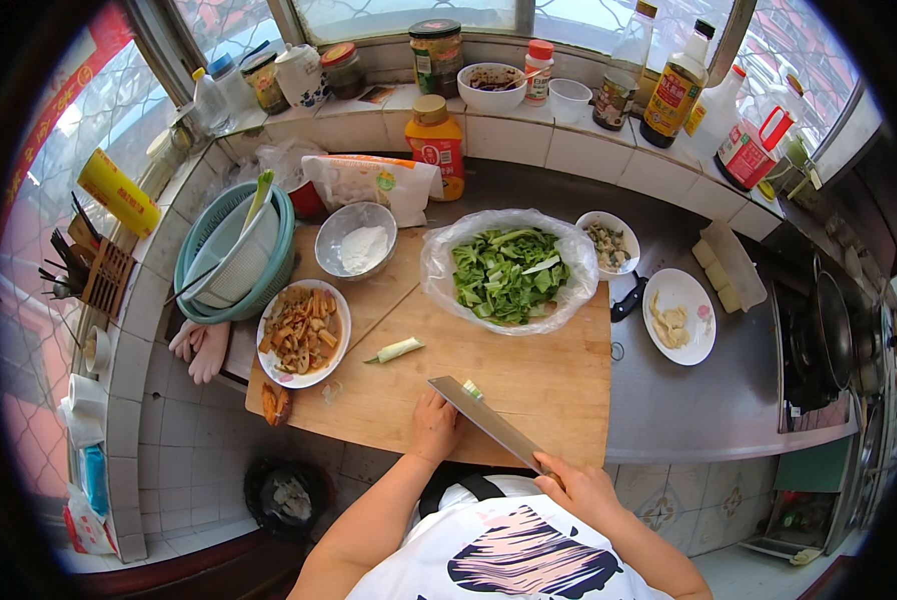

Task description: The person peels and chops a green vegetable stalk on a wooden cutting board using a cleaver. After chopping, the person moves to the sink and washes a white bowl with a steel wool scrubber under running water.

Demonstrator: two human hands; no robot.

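Note:
My right hand (582,487) grips the handle of a kitchen cleaver (489,426), whose blade slants up and left over a wooden cutting board (388,390). Close against the blade's left side is my left hand (435,424), fingers curled down on the board; whatever lies under them is hidden. Just beyond the blade sit small cut pieces of scallion (472,389). A short length of leek or scallion stalk (394,350) lies farther up the board. Behind it, a bowl lined with a clear plastic bag (435,289) holds chopped leafy greens (508,276).
Left on the board are a plate of cooked food (268,364), a chopstick (384,319) and a glass bowl of white powder (328,251). A black-handled knife (628,298) and a plate with pale slices (700,349) lie right. A bin (261,499) stands below.

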